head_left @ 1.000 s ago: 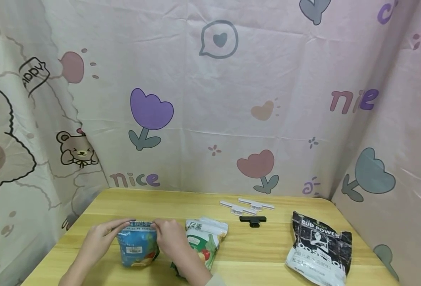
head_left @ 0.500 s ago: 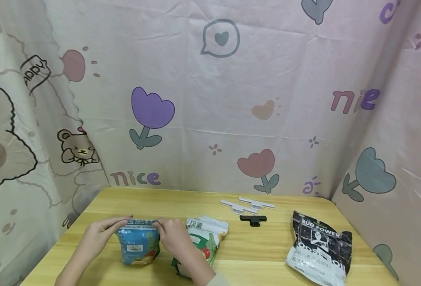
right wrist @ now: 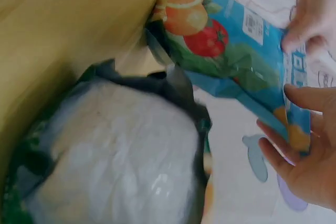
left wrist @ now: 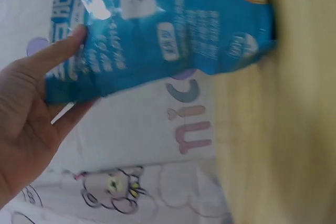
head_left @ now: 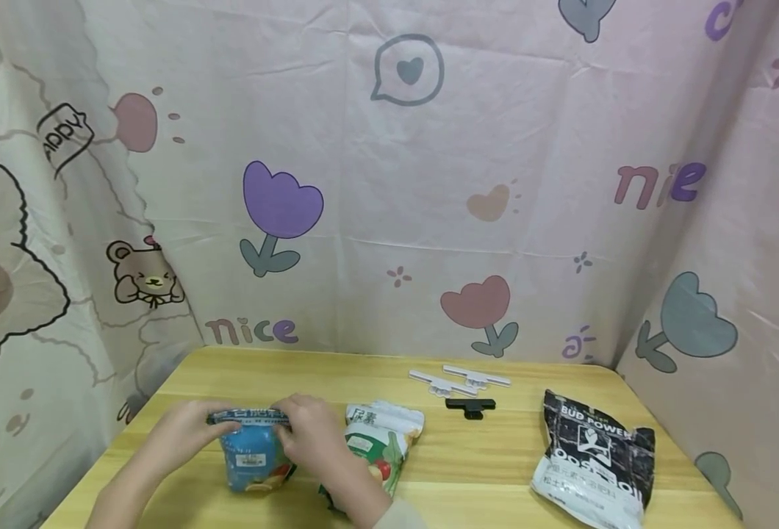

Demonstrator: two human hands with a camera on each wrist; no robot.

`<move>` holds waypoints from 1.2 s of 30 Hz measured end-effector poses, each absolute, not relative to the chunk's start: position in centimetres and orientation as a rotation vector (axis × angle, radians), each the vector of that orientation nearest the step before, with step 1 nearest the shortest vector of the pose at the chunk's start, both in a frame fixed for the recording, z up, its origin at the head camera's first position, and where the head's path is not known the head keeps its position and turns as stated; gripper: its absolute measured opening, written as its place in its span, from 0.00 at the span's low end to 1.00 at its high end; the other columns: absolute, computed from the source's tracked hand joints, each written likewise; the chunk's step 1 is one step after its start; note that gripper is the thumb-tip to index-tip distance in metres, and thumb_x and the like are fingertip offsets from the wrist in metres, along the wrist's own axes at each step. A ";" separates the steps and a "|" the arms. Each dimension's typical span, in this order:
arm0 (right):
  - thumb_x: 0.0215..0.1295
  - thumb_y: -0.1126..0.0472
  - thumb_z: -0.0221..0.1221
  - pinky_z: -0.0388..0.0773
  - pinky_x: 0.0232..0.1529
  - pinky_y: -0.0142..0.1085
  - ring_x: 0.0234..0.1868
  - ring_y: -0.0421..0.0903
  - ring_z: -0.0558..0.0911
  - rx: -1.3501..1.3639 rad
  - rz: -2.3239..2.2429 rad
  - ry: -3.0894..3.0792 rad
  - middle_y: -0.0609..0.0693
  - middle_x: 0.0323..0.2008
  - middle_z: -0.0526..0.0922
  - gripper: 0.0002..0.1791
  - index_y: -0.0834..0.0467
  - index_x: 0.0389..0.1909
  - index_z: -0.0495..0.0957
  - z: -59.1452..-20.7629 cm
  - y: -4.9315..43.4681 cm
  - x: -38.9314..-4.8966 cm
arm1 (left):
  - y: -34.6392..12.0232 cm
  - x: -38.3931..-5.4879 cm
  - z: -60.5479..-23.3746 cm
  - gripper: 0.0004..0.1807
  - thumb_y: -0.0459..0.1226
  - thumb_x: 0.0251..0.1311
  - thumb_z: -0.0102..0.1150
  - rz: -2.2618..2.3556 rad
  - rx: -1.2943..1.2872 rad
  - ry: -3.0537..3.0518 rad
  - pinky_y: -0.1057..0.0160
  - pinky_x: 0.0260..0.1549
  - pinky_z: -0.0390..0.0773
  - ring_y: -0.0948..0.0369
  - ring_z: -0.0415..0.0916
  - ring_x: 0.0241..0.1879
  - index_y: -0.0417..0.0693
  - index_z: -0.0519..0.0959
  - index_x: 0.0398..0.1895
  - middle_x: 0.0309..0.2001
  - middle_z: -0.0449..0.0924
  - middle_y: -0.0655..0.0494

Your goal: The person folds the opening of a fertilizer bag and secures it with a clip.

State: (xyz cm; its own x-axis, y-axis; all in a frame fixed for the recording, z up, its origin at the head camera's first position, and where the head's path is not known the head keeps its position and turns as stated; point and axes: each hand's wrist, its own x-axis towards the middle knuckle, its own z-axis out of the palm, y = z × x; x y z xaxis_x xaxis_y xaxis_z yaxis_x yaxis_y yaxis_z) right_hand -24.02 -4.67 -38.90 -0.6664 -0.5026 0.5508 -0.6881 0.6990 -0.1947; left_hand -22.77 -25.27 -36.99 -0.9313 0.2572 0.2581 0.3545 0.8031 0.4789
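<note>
A blue fertilizer bag (head_left: 253, 459) with fruit pictures stands upright on the left side of the table. My left hand (head_left: 187, 433) pinches the left end of its top strip, thumb across the front and fingers behind, as the left wrist view shows on the bag (left wrist: 157, 30). At the other top corner, my right hand (head_left: 313, 433) holds the strip between thumb and fingers. In the right wrist view my right hand (right wrist: 310, 150) has its thumb on the strip's near face. A green and white bag (head_left: 389, 441) lies just right of the blue one, partly covered by my right forearm.
Two white sealing clips (head_left: 475, 377) and a black sealing clip (head_left: 471, 406) lie toward the back of the wooden table (head_left: 469, 470). A black and white bag (head_left: 594, 463) is at the right. A printed curtain (head_left: 376, 184) surrounds the table.
My left thumb has come round to the front of the blue bag's top strip. My right hand has shifted slightly left along the strip. The other bags and the clips stay put.
</note>
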 end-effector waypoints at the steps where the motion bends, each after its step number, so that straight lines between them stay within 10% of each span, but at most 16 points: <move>1: 0.56 0.57 0.65 0.71 0.31 0.19 0.33 0.31 0.78 0.920 0.518 -2.418 0.40 0.35 0.81 0.11 0.52 0.41 0.81 -39.0 -4.9 -24.1 | -25.0 -22.9 -36.8 0.13 0.41 0.49 0.66 -0.765 -0.521 -2.815 0.54 0.33 0.78 0.57 0.79 0.34 0.45 0.83 0.38 0.34 0.83 0.53; 7: 0.52 0.52 0.67 0.65 0.19 0.18 0.22 0.27 0.74 0.824 0.487 -2.417 0.35 0.26 0.81 0.07 0.49 0.31 0.83 -39.4 -5.7 -24.3 | -24.1 -23.3 -36.5 0.10 0.44 0.46 0.68 -0.653 -0.636 -2.801 0.67 0.20 0.71 0.73 0.71 0.22 0.52 0.84 0.32 0.26 0.80 0.67; 36: 0.45 0.49 0.69 0.56 0.13 0.18 0.15 0.27 0.70 0.658 0.514 -2.350 0.36 0.20 0.81 0.08 0.46 0.25 0.84 -40.2 -6.2 -24.0 | -23.7 -23.3 -37.4 0.07 0.45 0.39 0.71 -0.604 -0.538 -2.727 0.66 0.20 0.71 0.70 0.74 0.22 0.59 0.85 0.25 0.23 0.80 0.69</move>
